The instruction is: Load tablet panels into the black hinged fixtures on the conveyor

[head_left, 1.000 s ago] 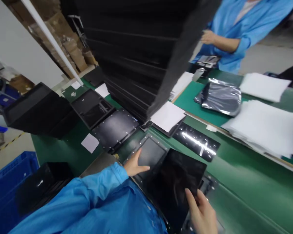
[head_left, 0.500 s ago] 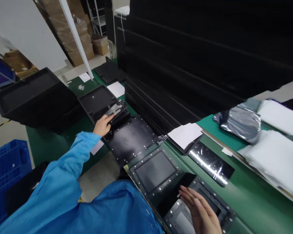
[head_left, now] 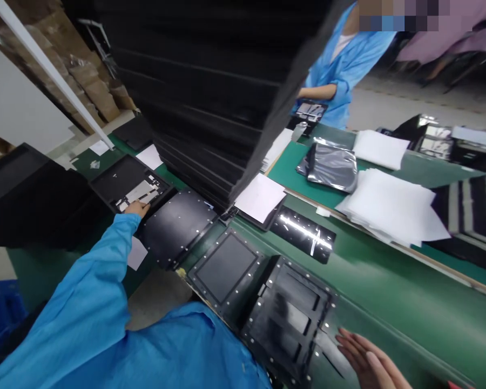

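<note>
At the left, my left hand [head_left: 137, 208] has its fingers closed on the near edge of a thin black panel with silver pieces [head_left: 143, 192]. That panel lies over a shallow black tray [head_left: 109, 181]. Low at the right, my right hand [head_left: 370, 359] is held open above the green bench, its fingers stretched out and nothing in them. Left of it lies a black frame with rectangular openings [head_left: 291, 319]. A flat black plate with a rectangular outline [head_left: 227, 267] and a glossy black plate with pale dots [head_left: 180, 221] sit between the hands.
A tall stack of black trays [head_left: 202, 81] rises behind the bench. White sheets [head_left: 261, 197] and a shiny dark film [head_left: 303, 232] lie beyond the plates. Another person's blue sleeve [head_left: 348, 70] shows across the bench. Blue crate [head_left: 2, 310] at lower left.
The view has turned to the right. The silver-pieced panel has gone farther into the tray with my left hand. My right hand has moved right, off the frame, and the frame's dark flap has dropped.
</note>
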Available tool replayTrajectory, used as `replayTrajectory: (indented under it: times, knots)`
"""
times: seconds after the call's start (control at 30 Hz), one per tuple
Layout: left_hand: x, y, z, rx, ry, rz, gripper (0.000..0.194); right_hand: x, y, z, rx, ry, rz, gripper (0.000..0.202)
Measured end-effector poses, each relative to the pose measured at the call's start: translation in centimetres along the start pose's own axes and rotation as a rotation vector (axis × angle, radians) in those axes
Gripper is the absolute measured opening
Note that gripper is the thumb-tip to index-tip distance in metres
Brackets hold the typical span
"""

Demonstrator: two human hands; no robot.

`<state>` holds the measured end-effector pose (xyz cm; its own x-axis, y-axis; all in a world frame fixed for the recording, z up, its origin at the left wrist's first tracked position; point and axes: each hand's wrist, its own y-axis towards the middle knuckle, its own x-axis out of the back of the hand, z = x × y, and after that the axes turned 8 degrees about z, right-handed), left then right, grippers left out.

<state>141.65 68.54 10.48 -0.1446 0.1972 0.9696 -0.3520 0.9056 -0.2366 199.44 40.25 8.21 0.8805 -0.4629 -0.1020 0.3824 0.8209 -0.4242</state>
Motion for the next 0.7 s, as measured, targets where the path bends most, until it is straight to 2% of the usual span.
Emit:
replayTrajectory:
  times: [0.07, 0.13, 0.2, 0.23, 0.3, 0.33, 0.4, 0.5, 0.57, 0.63, 0.7]
  knots:
    - [0.2, -3.3, -2.4, 0.003, -0.012, -0.068, 0.034, 2.8, 3.4, -0.3, 0.011, 0.014, 0.016, 0.037]
    - [-0.5, -8.3, -5.3, -0.097, -0.067, -0.183, 0.038, 5.1, 7.9, -0.5, -0.054, 0.097, 0.029, 0.03]
    - [-2.0, -14.4, -8.1, -0.336, -0.127, -0.276, 0.037, 6.7, 12.9, -0.9, -0.172, 0.316, 0.01, 0.022]
    - [-2.9, -17.6, -9.2, -0.483, -0.127, -0.277, 0.035, 7.1, 15.3, -1.1, -0.207, 0.413, -0.004, 0.021]
    - [-4.8, -23.5, -10.8, -0.688, -0.066, -0.217, 0.033, 6.8, 19.2, -1.6, -0.29, 0.491, -0.008, 0.018]
    - [-5.6, -26.0, -11.2, -0.73, -0.035, -0.175, 0.032, 6.0, 20.8, -1.8, -0.328, 0.453, 0.003, 0.016]
    - [-6.8, -30.1, -11.4, -0.704, 0.001, -0.096, 0.031, 3.8, 22.8, -1.9, -0.386, 0.289, 0.03, 0.011]
    - [-7.6, -33.5, -11.0, -0.567, 0.019, 0.011, 0.03, 0.1, 24.0, -1.1, -0.401, 0.09, 0.078, 0.023]
    - [-7.7, -34.4, -10.7, -0.528, 0.026, 0.068, 0.029, -0.8, 24.4, 0.1, -0.375, 0.055, 0.117, 0.026]
    - [-7.8, -34.5, -11.0, -0.53, 0.02, 0.098, 0.03, 0.3, 24.6, 2.0, -0.247, 0.068, 0.062, 0.023]
    - [-8.0, -34.0, -11.5, -0.549, 0.0, 0.117, 0.03, 3.1, 24.5, 4.0, 0.011, 0.135, -0.117, 0.021]
